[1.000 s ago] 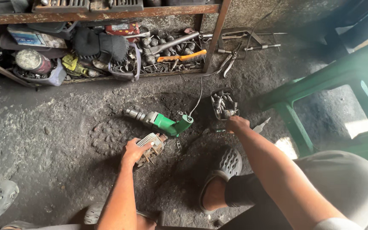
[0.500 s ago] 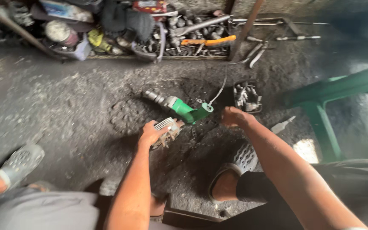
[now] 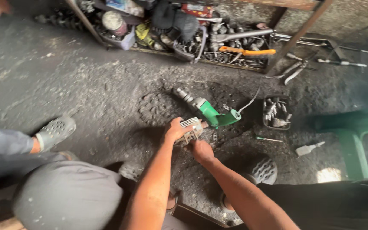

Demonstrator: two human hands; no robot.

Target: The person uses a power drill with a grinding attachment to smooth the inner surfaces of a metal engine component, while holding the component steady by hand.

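Green and grey, the power tool (image 3: pixel 209 111) lies on the gritty dark floor (image 3: pixel 86 93). Left hand (image 3: pixel 175 130) is closed around its ribbed metal part (image 3: pixel 191 127); right hand (image 3: pixel 202 150) pinches it from below. Best to hold it steady and turn gently, close to the small tray of bits (image 3: pixel 276 113)
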